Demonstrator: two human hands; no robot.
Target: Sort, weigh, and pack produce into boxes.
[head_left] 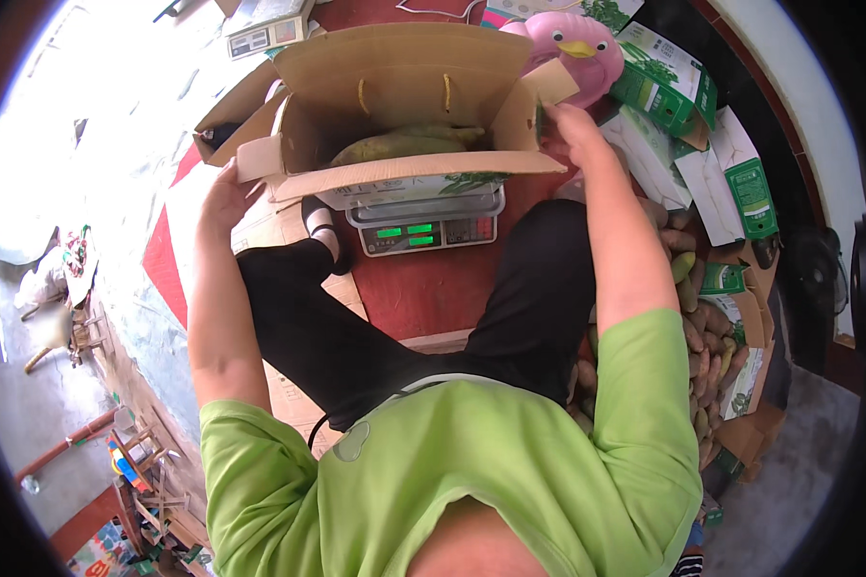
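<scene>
A: Counts?
B: One open carton (404,58) in work, sitting on one scale (423,238) with a clear tray (452,209) between. Two rope handles (446,93) on its far wall. Inside: long greenish-brown tubers (394,148), looks like two, overlapping, so no firm count.
A: Hands?
B: Two, both on the carton. Left hand (223,199) has the left flap (260,159) pinched by its corner. Right hand (573,133) is at the right end wall; fingertips partly hidden, can't tell if they grip or just press.
A: Around it?
B: Second scale (265,38) at far left, one pink duck-faced item (575,60) past the right end, one smaller open carton (242,113) just left. Right side: several green-and-white boxes (755,197) and a tuber pile (707,351), too jumbled to count.
A: Obstructions?
B: Carton's near flap (404,176) cuts off the lower part of the inside. Carton covers most of the tray. Right sleeve (649,394) blocks part of the pile.
</scene>
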